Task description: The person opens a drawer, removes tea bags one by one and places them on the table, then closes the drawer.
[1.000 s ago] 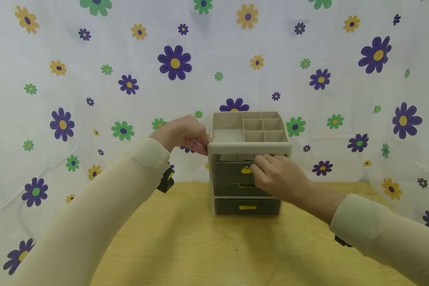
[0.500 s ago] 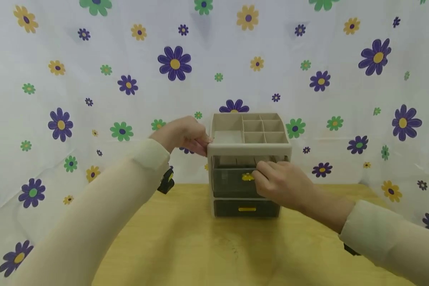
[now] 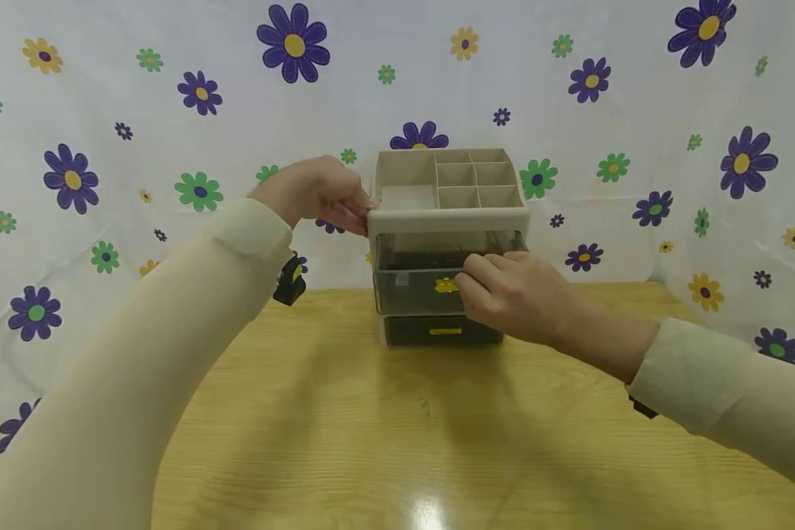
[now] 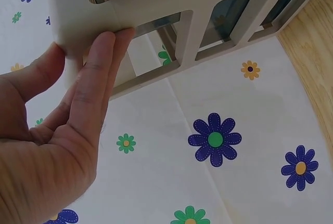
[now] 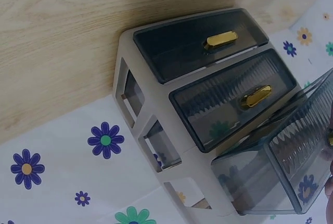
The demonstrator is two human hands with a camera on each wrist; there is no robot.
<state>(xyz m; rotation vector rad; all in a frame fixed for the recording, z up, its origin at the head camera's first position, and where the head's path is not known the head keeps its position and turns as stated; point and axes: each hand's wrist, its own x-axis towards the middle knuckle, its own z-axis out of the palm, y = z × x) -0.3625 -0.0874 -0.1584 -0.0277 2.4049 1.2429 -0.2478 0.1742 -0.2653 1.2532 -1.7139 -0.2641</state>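
A beige desktop drawer organizer [image 3: 448, 221] with smoky clear drawers stands on the wooden table. My left hand [image 3: 324, 195] holds its upper left corner; in the left wrist view, the thumb and fingers of that hand [image 4: 67, 104] lie on either side of the beige corner. The top drawer [image 3: 411, 292] is pulled out, and my right hand [image 3: 513, 298] grips it at its gold handle [image 3: 446, 285]. Only a bit of that hand's fingers [image 5: 330, 187] shows at the edge of the right wrist view. The middle drawer [image 5: 234, 99] and bottom drawer [image 5: 200, 44] are closed.
The organizer's top has one large compartment [image 3: 407, 197] and several small ones on the right. Behind stands a white cloth [image 3: 238, 147] printed with flowers. The wooden table [image 3: 344, 427] stretches in front of the organizer.
The top drawer has come further out toward me, with my right hand on its handle. My left hand stays at the corner. The head view has tilted down, so everything sits higher.
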